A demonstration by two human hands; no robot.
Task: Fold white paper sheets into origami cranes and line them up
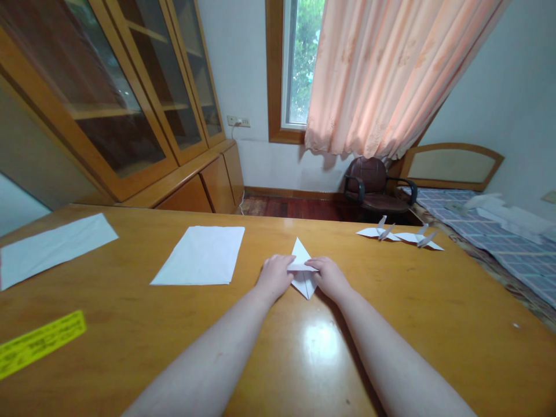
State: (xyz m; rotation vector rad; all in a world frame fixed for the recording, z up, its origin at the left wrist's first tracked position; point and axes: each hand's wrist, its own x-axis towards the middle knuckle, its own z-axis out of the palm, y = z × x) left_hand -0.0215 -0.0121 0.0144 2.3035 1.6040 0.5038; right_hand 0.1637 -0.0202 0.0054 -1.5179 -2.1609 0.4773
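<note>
A folded piece of white paper [301,265] lies on the wooden table between my hands. Its shape is a narrow diamond with a raised fold across the middle, and a crease runs down its lower half. My left hand [276,274] grips the paper's left side, thumb and fingers closed at the end of the fold. On the other side my right hand [329,275] pinches the right end of that fold. Some of the fingers are hidden under or behind the paper.
A stack of white paper sheets [202,258] lies left of my hands. Farther left are another white sheet [58,246] and a yellow label [41,343]. Two folded paper cranes [380,231] stand at the table's far right. Beyond the table's back edge is a brown armchair [373,182].
</note>
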